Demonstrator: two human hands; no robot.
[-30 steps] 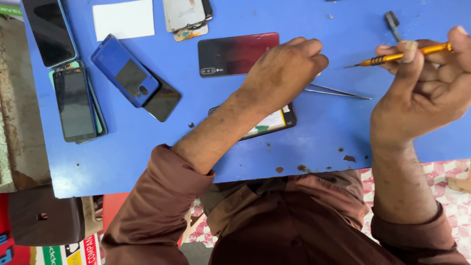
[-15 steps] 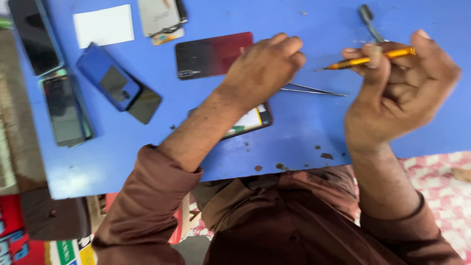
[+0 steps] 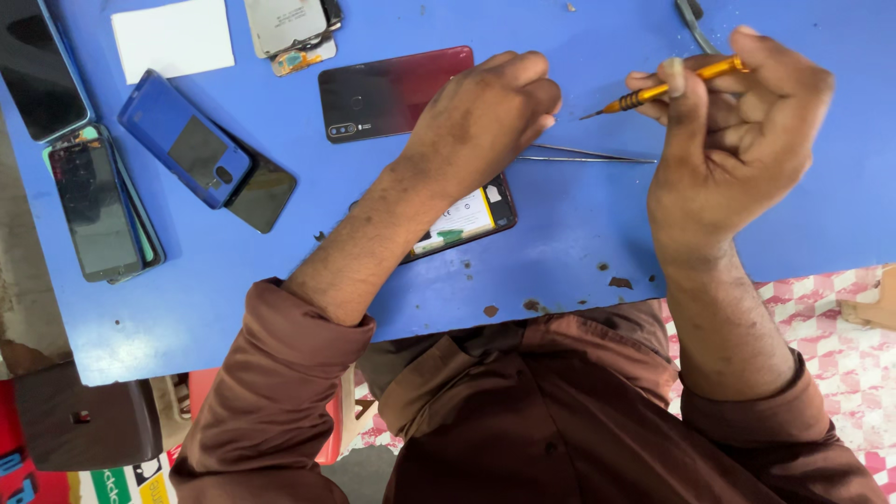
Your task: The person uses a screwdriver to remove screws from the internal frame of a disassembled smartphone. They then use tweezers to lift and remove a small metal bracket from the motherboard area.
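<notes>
Nearest the camera, brown cloth sleeves (image 3: 280, 392) are pushed up both forearms, above the chipped front edge of a flat blue bench (image 3: 233, 308) with dark flecks and scuffs along it.

Under the left forearm lies an opened phone (image 3: 467, 219), a dark rectangular shell showing a pale battery label and a strip of green; most of it is hidden by the arm. Beyond it the left hand (image 3: 481, 117) is curled loosely, knuckles up, resting on the bench at the end of a glossy back cover (image 3: 392, 93) that fades from black to red. What the fingertips press on, if anything, cannot be made out. Thin steel tweezers (image 3: 583, 155) lie flat just beside that hand, their points toward the right.

The right hand (image 3: 737, 140) is raised off the bench and closed around a slim orange screwdriver (image 3: 667, 89), pinched between thumb and fingers, its dark tip aimed left toward the left hand.

Farther left sit a blue phone (image 3: 182, 140) overlapping a black glass panel (image 3: 261, 191), and a stack of dark-screened handsets (image 3: 98, 205). At the far edge, a white card (image 3: 173, 37), a grey phone frame (image 3: 289, 26) and another dark screen (image 3: 37, 70) are cut off by the picture's border.
</notes>
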